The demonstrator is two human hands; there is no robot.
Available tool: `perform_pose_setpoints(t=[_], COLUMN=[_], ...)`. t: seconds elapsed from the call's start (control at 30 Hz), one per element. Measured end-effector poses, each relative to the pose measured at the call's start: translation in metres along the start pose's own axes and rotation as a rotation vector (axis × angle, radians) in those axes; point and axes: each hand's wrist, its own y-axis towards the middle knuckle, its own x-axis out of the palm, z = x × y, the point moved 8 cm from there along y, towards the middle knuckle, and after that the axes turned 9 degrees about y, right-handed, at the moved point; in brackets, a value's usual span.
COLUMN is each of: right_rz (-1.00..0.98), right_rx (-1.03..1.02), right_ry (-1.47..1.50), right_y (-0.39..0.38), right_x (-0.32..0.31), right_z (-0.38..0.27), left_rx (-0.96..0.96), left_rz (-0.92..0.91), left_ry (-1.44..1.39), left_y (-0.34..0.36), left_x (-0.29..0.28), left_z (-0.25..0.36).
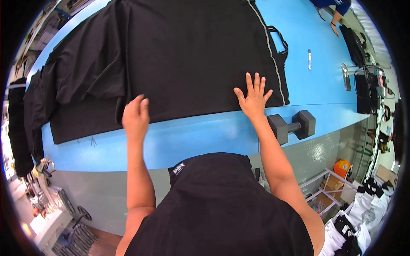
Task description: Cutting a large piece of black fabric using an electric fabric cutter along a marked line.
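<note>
Left hand (136,117) curled, right hand (253,97) flat; smooth black fabric (188,55).

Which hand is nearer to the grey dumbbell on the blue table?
The right. The right hand lies flat on the black garment, with the dumbbell just beyond its wrist. The left hand rests on the garment's near edge, well over to the left.
</note>
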Motion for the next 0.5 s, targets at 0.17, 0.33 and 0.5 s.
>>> perform_pose_setpoints(t=[0.17, 0.33, 0.5], right_rz=[0.014, -0.012, -0.073], right_rx=[0.019, 0.044, 0.08], right_ry=[-0.07, -0.055, -0.036], right_y=[-0.014, -0.018, -0.019], right_x=[0.024, 0.021, 0.011], right_z=[0.012, 0.015, 0.024], left_rx=[0.242, 0.25, 0.283], left_rz=[-0.196, -0.21, -0.216], left_ry=[0.38, 0.427, 0.422], left_y=[-0.025, -0.028, -0.022], left_x=[0.1, 0.106, 0.107], left_z=[0.009, 0.009, 0.019])
